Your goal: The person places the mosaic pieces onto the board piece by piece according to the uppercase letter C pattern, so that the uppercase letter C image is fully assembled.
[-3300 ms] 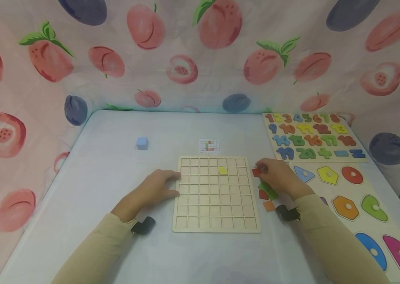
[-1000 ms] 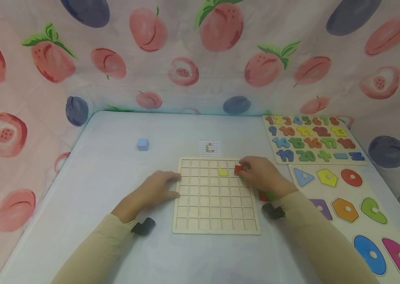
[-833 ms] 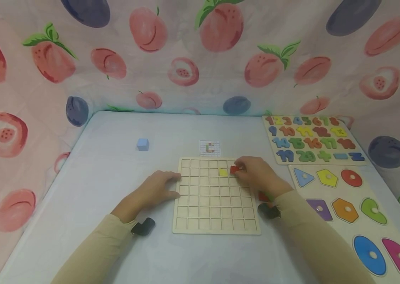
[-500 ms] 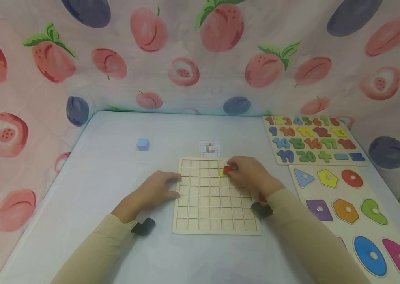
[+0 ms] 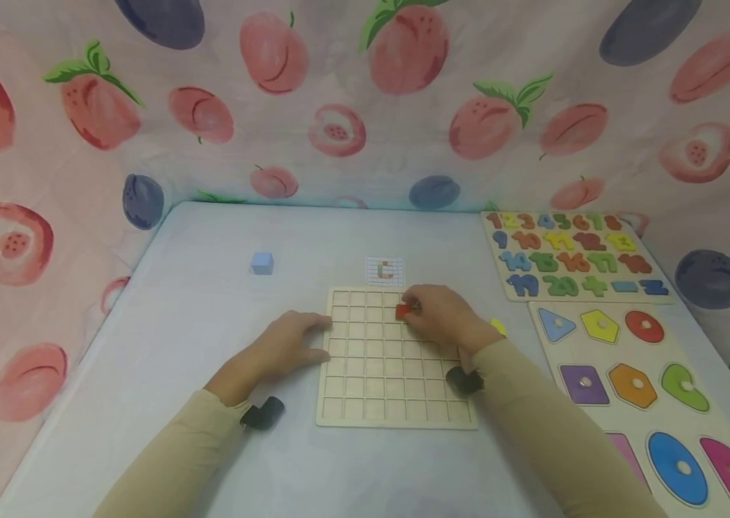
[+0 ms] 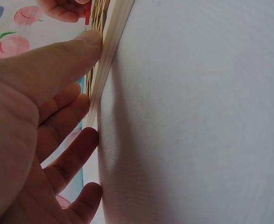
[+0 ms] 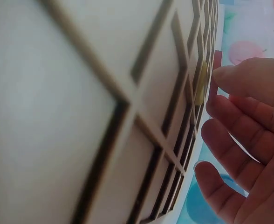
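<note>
A pale wooden grid board (image 5: 365,388) lies mid-table in the head view. My right hand (image 5: 443,316) reaches over its upper part, pinching a red square tile (image 5: 402,312) between thumb and fingers. In the right wrist view that red tile (image 7: 216,74) is tilted on edge, close by a yellow tile (image 7: 201,84) set in the grid; the head view has the yellow tile hidden. At the board's left edge rests my left hand (image 5: 281,347), fingers loosely spread. Its thumb (image 6: 88,42) touches the board's rim in the left wrist view.
Behind the board lies a small printed grid card (image 5: 384,271), with a blue cube (image 5: 263,263) farther left. A number puzzle (image 5: 572,252) and a shape puzzle (image 5: 553,360) fill the right side. Part of a yellow piece (image 5: 498,326) shows beyond my right wrist.
My right hand has carried the red tile left, from beside the board to over the yellow tile's spot. A yellow piece has come into view past the right wrist. My left hand stays put.
</note>
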The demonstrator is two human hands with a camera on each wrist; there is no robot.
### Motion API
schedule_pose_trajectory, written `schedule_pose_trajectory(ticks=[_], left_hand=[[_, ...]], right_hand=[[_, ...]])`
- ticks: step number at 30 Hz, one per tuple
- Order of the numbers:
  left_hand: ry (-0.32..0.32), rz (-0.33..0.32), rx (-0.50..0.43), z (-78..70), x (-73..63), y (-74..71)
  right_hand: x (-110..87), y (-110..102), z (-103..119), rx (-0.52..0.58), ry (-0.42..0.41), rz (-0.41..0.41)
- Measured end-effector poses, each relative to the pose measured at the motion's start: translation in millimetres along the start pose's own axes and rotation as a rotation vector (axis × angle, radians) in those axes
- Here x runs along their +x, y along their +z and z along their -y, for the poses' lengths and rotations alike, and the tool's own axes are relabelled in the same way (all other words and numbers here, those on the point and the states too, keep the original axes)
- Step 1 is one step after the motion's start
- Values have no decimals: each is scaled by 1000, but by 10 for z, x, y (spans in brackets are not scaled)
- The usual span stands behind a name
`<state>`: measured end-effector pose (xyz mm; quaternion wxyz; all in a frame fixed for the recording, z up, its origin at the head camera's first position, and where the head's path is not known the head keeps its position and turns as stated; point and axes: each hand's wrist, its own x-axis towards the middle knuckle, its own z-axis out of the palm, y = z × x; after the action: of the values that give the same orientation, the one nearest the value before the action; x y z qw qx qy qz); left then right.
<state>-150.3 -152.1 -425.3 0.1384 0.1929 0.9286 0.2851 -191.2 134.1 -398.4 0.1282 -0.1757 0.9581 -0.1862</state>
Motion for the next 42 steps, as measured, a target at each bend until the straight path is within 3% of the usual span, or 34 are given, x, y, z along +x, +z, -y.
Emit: schedule_pose_trajectory(ticks=[15,42], left_hand=[[-1,-7,1,19,7,24],[12,-13,5,5,2,26]], right_hand=[[62,55,85,-23,3,36],[66,69,135,-93,-17,20]])
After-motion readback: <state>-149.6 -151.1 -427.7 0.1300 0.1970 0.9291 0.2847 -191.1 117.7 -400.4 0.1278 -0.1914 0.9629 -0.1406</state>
